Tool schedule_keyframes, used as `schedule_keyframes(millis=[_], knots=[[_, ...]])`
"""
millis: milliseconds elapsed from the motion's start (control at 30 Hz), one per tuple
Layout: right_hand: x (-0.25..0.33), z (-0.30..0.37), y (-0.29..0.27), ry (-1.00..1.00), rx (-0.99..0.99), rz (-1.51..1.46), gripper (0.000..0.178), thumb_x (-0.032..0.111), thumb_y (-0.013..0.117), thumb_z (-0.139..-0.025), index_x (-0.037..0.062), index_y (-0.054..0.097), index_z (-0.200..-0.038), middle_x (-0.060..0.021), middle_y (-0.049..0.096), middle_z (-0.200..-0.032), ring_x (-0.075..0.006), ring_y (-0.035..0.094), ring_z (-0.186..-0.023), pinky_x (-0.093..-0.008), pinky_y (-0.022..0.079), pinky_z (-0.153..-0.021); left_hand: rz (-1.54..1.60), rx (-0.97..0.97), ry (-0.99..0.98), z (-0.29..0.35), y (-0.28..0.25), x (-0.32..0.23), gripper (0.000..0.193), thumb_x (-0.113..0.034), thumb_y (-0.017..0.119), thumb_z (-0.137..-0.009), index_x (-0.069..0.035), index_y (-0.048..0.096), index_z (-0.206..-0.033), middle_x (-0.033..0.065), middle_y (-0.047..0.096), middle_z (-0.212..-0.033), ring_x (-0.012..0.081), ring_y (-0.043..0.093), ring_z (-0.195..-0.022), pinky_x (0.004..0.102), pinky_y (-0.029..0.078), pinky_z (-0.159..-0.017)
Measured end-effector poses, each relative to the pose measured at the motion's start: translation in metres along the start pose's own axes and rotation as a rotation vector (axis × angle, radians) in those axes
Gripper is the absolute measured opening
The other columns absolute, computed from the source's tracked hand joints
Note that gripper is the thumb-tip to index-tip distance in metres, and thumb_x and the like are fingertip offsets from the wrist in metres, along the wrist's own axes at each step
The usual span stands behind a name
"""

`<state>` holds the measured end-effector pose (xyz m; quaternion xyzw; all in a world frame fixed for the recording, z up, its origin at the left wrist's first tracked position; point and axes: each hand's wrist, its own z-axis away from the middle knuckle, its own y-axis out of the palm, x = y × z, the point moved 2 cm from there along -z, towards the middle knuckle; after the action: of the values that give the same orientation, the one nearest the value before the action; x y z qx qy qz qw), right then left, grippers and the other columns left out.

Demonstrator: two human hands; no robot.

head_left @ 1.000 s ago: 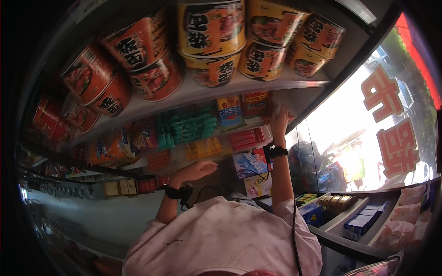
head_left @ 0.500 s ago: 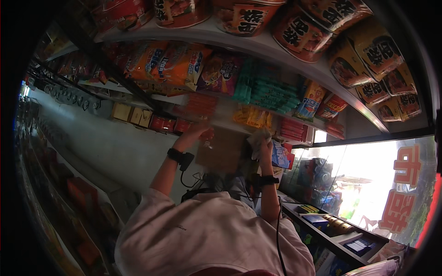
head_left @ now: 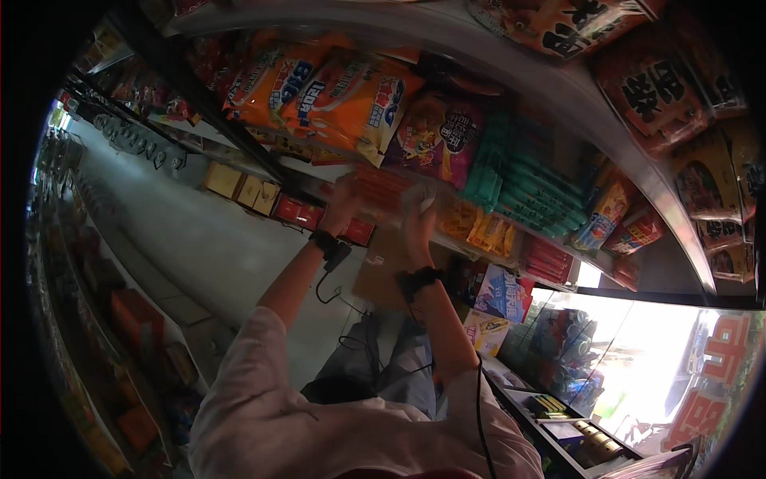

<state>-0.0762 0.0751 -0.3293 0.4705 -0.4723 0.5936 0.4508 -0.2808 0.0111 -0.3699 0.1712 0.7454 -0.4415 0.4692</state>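
My right hand [head_left: 418, 233] is closed on a crumpled pale cloth [head_left: 418, 195], held at the right end of a row of red stick-shaped packs [head_left: 380, 187] on the middle shelf. At the left end of that row is my left hand [head_left: 343, 209]; its fingers are smeared by motion, so I cannot tell whether they grip the packs. To the right of the cloth lie yellow packs [head_left: 477, 227] and a stack of green stick packs [head_left: 531, 191]. Behind the row stand orange snack bags [head_left: 351, 104] and a purple bag [head_left: 435, 142].
Instant noodle tubs [head_left: 654, 96] fill the shelf above. A brown cardboard box [head_left: 381, 271] stands below my hands. Red boxes [head_left: 298, 213] and tan boxes [head_left: 257, 194] line the floor by the shelf. To the right is a bright window [head_left: 630, 343].
My right hand has carried the cloth left, from beside the yellow packs to the red ones. My left hand has risen to the red packs. The view has shifted closer to the shelf.
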Motion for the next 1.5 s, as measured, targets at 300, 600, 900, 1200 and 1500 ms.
schedule_keyframes(millis=[300, 600, 900, 1200, 1500], knots=[[-0.046, -0.066, 0.009, 0.107, 0.080, 0.121, 0.039, 0.030, 0.061, -0.091, -0.0073, 0.053, -0.080, -0.0234, 0.057, -0.073, -0.0315, 0.063, -0.074, -0.0445, 0.046, -0.068, -0.058, 0.149, 0.026, -0.042, 0.021, -0.046, 0.036, 0.005, 0.052, -0.078, 0.004, 0.055, -0.114, 0.0321, 0.052, -0.119, 0.0499, 0.050, -0.109, 0.0563, 0.044, -0.088], [-0.041, -0.050, 0.026, -0.105, -0.002, 0.093, 0.030, 0.023, 0.060, -0.094, -0.0059, 0.055, -0.097, -0.0217, 0.063, -0.088, -0.0367, 0.062, -0.081, -0.0426, 0.046, -0.073, -0.679, 0.229, 0.173, -0.046, 0.020, -0.047, 0.035, 0.001, 0.056, -0.083, -0.004, 0.059, -0.118, 0.0236, 0.053, -0.125, 0.0421, 0.051, -0.118, 0.0527, 0.051, -0.086], [0.015, 0.030, -0.032, -0.026, -0.028, -0.280, 0.042, 0.033, 0.049, -0.104, -0.0017, 0.052, -0.128, -0.0004, 0.059, -0.091, -0.0091, 0.055, -0.085, -0.0284, 0.047, -0.073, -0.495, 0.417, 0.198, 0.030, -0.072, -0.141, 0.022, -0.011, 0.062, -0.090, -0.003, 0.063, -0.111, 0.0216, 0.064, -0.091, 0.0424, 0.062, -0.080, 0.0483, 0.052, -0.067], [0.209, 0.144, -0.072, 0.433, 0.141, -1.084, 0.042, 0.046, 0.042, -0.105, 0.0074, 0.055, -0.116, -0.0035, 0.059, -0.094, -0.0178, 0.059, -0.078, -0.0314, 0.049, -0.076, 0.182, 0.622, 0.066, 0.120, -0.143, -0.268, 0.023, -0.022, 0.053, -0.103, -0.001, 0.061, -0.105, 0.0121, 0.060, -0.079, 0.0235, 0.053, -0.064, 0.0330, 0.044, -0.061], [0.326, 0.203, -0.150, -0.088, 0.223, -1.257, 0.038, 0.038, 0.040, -0.107, 0.0140, 0.040, -0.078, 0.0051, 0.032, -0.062, -0.0078, 0.028, -0.055, -0.0251, 0.028, -0.057, 0.687, 1.238, -0.181, 0.169, -0.161, -0.375, 0.037, -0.034, 0.040, -0.108, -0.003, 0.057, -0.097, -0.0054, 0.035, -0.066, 0.0042, 0.030, -0.057, 0.0218, 0.027, -0.053]])
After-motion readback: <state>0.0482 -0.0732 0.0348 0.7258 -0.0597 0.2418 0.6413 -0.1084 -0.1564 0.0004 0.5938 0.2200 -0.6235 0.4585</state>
